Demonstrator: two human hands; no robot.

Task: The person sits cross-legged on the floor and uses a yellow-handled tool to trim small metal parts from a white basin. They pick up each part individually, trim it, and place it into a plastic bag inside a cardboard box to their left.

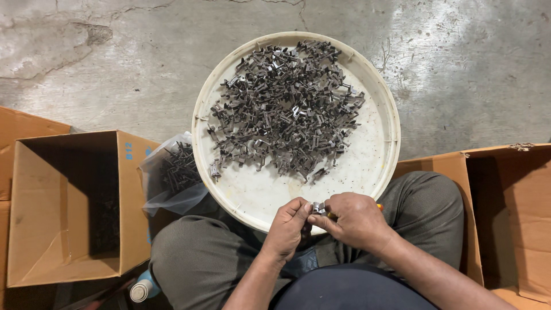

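Centre frame: round white tray [376, 166] on the concrete floor [459, 69], carrying a heap of dark metal clips [287, 109]; open cardboard boxes lower left [69, 212] and lower right [511, 218], clear bag [172, 178] of clips beside the tray. Bottom centre, at the tray's near rim: left hand [288, 227] and right hand [356, 221] meet, fingertips of both pinching one clip [319, 208].

An open brown cardboard box [69, 206] with blue print on one flap stands at the left. A clear plastic bag [172, 178] of dark metal clips lies beside it. Another open brown carton [511, 218] stands at the right.

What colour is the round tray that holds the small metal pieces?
The round tray is off-white or cream, with some dirt marks; the head view shows it.
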